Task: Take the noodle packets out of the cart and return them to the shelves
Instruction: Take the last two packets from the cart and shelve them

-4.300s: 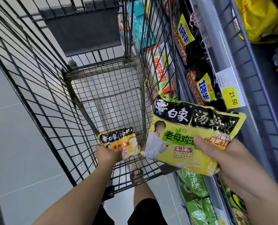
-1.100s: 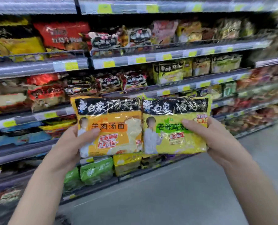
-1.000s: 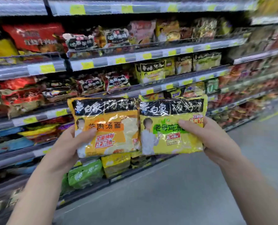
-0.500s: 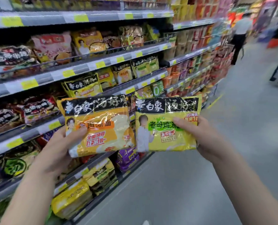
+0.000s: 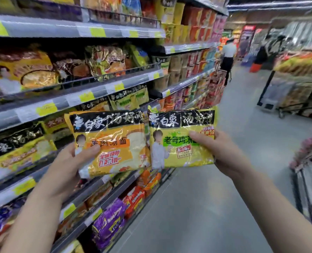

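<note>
1. The left hand (image 5: 73,161), at about 8 o'clock in the view, gripped the orange noodle packet (image 5: 113,143) by its lower left corner, with the thumb curled over the front.
2. The right hand (image 5: 222,152), at about 4 o'clock, gripped the yellow-green noodle packet (image 5: 180,139) by its right edge, with the thumb laid across the printed face.
3. Both packets were out of the cart and held upright side by side near the centre. Their inner edges met, and neither rested on a shelf.
4. The shelves (image 5: 96,92) ran from 7 o'clock up past 12 o'clock, crowded with stock. The step in hand looked like carrying the packets along the aisle and finding each its slot.
5. Shelved yellow-green packs (image 5: 127,100) with the same black band sat at 11 o'clock, just above the held pair. Shelved black-and-yellow packs (image 5: 20,148) at 9 o'clock looked like a match for the orange one, though blur hid the print.
6. The next move probably called for confirming each match. One hand could then reach in and slide its packet among its like while the other hand kept hold.
</note>
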A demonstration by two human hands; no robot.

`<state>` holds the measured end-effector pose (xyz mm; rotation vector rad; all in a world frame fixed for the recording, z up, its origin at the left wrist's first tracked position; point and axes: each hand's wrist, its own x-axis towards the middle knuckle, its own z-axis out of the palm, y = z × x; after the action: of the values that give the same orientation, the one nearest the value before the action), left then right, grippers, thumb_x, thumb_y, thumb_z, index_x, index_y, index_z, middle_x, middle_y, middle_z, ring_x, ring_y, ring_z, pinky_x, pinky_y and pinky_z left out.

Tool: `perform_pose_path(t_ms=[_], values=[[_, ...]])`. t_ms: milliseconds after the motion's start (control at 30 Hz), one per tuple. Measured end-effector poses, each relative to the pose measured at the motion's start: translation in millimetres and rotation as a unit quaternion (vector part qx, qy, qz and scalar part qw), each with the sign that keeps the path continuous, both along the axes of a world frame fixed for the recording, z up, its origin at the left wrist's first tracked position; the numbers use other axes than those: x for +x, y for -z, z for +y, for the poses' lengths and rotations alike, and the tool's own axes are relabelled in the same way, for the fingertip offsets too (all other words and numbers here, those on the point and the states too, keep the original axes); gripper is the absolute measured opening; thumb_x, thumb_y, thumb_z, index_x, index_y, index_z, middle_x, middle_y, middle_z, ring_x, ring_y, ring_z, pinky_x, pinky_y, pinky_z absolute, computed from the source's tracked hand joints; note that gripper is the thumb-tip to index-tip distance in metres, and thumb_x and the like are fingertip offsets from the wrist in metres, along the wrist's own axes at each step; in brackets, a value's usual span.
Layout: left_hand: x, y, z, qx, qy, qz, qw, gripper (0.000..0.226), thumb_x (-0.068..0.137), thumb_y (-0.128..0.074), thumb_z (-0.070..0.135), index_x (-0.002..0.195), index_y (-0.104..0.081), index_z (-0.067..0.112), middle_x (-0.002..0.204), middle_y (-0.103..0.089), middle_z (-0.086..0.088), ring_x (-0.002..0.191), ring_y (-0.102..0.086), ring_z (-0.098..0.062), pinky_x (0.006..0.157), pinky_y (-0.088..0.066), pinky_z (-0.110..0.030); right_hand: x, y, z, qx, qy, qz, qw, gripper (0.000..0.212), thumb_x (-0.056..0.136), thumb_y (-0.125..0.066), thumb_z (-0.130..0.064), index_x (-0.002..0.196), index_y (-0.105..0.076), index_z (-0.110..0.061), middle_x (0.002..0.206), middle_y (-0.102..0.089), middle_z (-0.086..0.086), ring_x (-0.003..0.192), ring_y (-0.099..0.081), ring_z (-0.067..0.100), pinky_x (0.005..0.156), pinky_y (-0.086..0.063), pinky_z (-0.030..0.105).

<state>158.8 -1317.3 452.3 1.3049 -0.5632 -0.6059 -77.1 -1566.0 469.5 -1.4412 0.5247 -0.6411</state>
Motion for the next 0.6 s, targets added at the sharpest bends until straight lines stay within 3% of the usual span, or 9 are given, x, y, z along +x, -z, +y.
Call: perform_pose_path(t_ms=[67,100,167,233,400,467,533,600], values=[[17,3,-30,-0.005,0.017,-0.007,1.000,0.100,0.037,-0.099,0.053,0.115,-0.059,0.004,0.073,-0.074,0.010,0.062,-0.071,-0.005,0.056,-0.056,-0.021,14,4,-27,0.008,0.009,0.001,1.000,0.041,0.078,-0.076,-0.025,0.113,-0.071,-0.005,0.106,-0.080,0.015,0.091,-0.078,0.027,0.076,-0.065,0.035],[24,5,-43,-0.005,0.019,-0.010,1.000,0.099,0.032,-0.100,0.055,0.108,-0.060,0.005,0.067,-0.072,0.011,0.057,-0.070,-0.005,0.051,-0.054,-0.019,20,6,-40,0.012,0.009,0.003,1.000,0.042,0.077,-0.076,-0.025,0.114,-0.071,-0.005,0.106,-0.079,0.015,0.090,-0.078,0.027,0.076,-0.065,0.035],[33,6,-67,-0.002,0.023,-0.012,1.000,0.104,0.016,-0.099,0.062,0.099,-0.062,0.012,0.067,-0.073,0.011,0.059,-0.070,-0.004,0.051,-0.052,-0.016,34,12,-63,0.020,0.007,0.008,1.000,0.046,0.077,-0.076,-0.025,0.117,-0.069,-0.003,0.107,-0.079,0.015,0.090,-0.079,0.027,0.076,-0.065,0.035],[44,10,-87,-0.002,0.027,-0.007,1.000,0.106,0.013,-0.098,0.063,0.100,-0.063,0.014,0.073,-0.076,0.009,0.064,-0.073,-0.006,0.054,-0.054,-0.017,49,19,-89,0.024,0.005,0.014,1.000,0.049,0.077,-0.077,-0.026,0.118,-0.068,-0.002,0.107,-0.079,0.016,0.091,-0.078,0.029,0.075,-0.065,0.035],[62,23,-130,0.022,-0.021,-0.014,0.999,0.091,0.024,-0.099,0.062,0.095,-0.063,0.018,0.072,-0.074,0.010,0.065,-0.071,-0.006,0.060,-0.055,-0.022,94,38,-158,0.042,-0.037,0.019,0.998,0.048,0.075,-0.078,-0.026,0.117,-0.068,-0.006,0.106,-0.080,0.013,0.089,-0.079,0.026,0.068,-0.063,0.031],[67,30,-147,0.020,-0.047,-0.008,0.999,0.072,0.044,-0.098,0.052,0.099,-0.064,0.019,0.077,-0.077,0.007,0.071,-0.073,-0.009,0.063,-0.055,-0.021,111,48,-187,0.044,-0.059,0.024,0.997,0.049,0.074,-0.078,-0.027,0.117,-0.068,-0.006,0.103,-0.080,0.011,0.087,-0.079,0.025,0.067,-0.063,0.030],[69,35,-161,0.026,-0.087,-0.003,0.996,0.065,0.052,-0.094,0.046,0.104,-0.065,0.018,0.086,-0.080,0.003,0.076,-0.075,-0.008,0.065,-0.055,-0.021,128,55,-216,0.048,-0.087,0.038,0.994,0.055,0.073,-0.079,-0.029,0.120,-0.067,-0.006,0.104,-0.080,0.011,0.089,-0.079,0.026,0.070,-0.064,0.034],[67,40,-176,0.036,-0.122,0.003,0.992,0.086,0.036,-0.099,0.054,0.106,-0.066,0.017,0.088,-0.081,0.006,0.082,-0.076,-0.009,0.064,-0.057,-0.020,146,58,-249,0.049,-0.107,0.052,0.992,0.071,0.068,-0.086,-0.037,0.129,-0.063,-0.008,0.115,-0.078,0.009,0.102,-0.077,0.027,0.088,-0.062,0.045]])
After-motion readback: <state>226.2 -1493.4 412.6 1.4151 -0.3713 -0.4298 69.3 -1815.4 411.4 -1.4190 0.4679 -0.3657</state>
